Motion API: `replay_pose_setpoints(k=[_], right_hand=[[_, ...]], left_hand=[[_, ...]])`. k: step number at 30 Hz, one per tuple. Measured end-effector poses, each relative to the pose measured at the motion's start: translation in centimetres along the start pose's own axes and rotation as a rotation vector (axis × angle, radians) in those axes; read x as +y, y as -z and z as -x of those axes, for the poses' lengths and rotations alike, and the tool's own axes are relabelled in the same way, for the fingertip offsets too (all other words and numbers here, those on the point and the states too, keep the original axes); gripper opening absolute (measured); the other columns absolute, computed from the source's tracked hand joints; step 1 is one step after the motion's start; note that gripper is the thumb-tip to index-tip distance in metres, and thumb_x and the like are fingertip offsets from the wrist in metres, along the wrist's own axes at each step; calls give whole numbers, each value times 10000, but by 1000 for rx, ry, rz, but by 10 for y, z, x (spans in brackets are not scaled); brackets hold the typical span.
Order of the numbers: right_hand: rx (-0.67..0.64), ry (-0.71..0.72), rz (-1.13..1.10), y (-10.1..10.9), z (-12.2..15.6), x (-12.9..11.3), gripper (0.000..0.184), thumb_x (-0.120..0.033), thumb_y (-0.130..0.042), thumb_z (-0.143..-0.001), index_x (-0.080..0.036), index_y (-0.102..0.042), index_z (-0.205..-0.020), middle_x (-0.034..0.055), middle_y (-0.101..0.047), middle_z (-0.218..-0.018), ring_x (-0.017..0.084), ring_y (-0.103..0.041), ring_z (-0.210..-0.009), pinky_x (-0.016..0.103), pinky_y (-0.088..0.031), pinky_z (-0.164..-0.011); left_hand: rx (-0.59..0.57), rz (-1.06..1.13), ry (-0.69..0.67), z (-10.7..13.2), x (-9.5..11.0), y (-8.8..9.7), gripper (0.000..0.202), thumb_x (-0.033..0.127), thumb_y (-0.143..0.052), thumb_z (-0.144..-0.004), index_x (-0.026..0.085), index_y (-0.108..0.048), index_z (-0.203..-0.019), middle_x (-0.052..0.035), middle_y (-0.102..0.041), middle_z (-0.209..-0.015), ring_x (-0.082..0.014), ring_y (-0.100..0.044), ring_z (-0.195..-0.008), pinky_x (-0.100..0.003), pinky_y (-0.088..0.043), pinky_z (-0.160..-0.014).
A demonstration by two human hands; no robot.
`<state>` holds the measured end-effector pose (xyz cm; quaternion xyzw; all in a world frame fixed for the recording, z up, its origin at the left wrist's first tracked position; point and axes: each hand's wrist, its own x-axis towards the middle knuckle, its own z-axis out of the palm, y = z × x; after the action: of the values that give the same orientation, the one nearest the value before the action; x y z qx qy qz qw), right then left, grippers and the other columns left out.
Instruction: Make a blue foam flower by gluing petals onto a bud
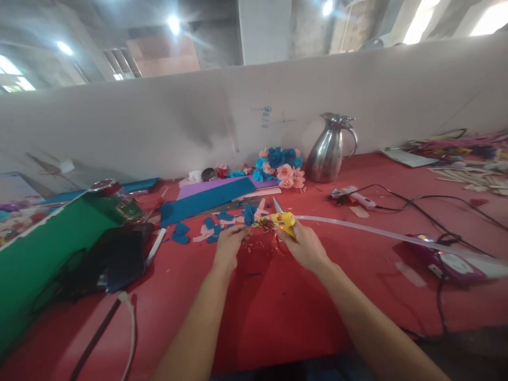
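Note:
My left hand (pixel 230 244) pinches a small blue paper flower (pixel 250 213) near the middle of the table. Closed round the handle of a yellow hot glue gun (pixel 288 220) is my right hand (pixel 308 245). The gun's nozzle points left at the flower; I cannot tell whether they touch. A long translucent glue stick (pixel 357 227) trails from the back of the gun to the right. Behind the gun a scissor blade (pixel 278 205) sticks up, with an orange loop (pixel 279 246) below. Cut blue paper petals (pixel 181 234) and pink pieces lie left of the flower.
Blue paper strips (pixel 208 202) lie behind the petals. Finished blue and pink flowers (pixel 284 172) stand near a steel jug (pixel 328 151) by the wall. Right, black cables link a pink device (pixel 357 197) and purple box (pixel 448 259). Left are a black pouch (pixel 125 259) and green board (pixel 51 264).

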<state>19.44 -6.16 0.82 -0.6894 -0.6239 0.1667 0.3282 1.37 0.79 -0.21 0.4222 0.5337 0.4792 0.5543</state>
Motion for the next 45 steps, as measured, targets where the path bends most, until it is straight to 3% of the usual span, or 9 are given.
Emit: replay_pose_setpoints(k=[5, 11, 18, 30, 36, 45], right_hand=[[10, 54, -58, 0, 1, -1, 301, -410, -448, -910, -166, -571, -1037, 102, -695, -886, 238, -647, -788, 261, -385, -633], [6, -5, 29, 0, 1, -2, 293, -411, -467, -907, -166, -577, -1023, 105, -699, -865, 250, -655, -784, 255, -357, -594], [18, 39, 12, -1, 2, -3, 289, -398, -473, -909, -159, -576, -1036, 113, -703, -905, 246, -657, -822, 250, -369, -613], [101, 86, -36, 0, 3, -3, 300, -427, -439, -896, -166, -586, -912, 92, -687, -780, 212, -625, -656, 249, -355, -532], [71, 96, -26, -1, 4, -4, 323, -412, -445, -893, -147, -584, -1016, 108, -698, -848, 232, -642, -739, 263, -401, -600], [50, 108, 24, -3, 4, -4, 315, -413, -441, -914, -156, -606, -993, 114, -702, -871, 242, -653, -793, 264, -405, -628]], left_hand=[[-10, -20, -4, 0, -1, 1, 271, 331, -799, -433, 142, -688, -592, 7, -585, -507, -101, -482, -524, -236, -320, -548], [-8, -15, -12, -2, -2, 1, 275, 328, -790, -442, 141, -699, -621, -7, -616, -549, -107, -497, -545, -238, -330, -560], [1, -13, -14, -2, -3, 1, 264, 319, -795, -439, 145, -701, -613, -4, -614, -545, -104, -491, -540, -235, -321, -548], [-27, -93, -74, -1, -4, 2, 229, 339, -772, -497, 146, -713, -606, -8, -608, -533, -113, -477, -541, -243, -335, -563], [-12, -124, -97, 3, -1, -1, 170, 302, -747, -511, 162, -736, -608, -15, -645, -553, -143, -532, -580, -261, -381, -620], [9, -188, -101, 2, -4, -1, 169, 285, -741, -516, 173, -757, -642, -34, -697, -600, -170, -582, -601, -275, -403, -628]])
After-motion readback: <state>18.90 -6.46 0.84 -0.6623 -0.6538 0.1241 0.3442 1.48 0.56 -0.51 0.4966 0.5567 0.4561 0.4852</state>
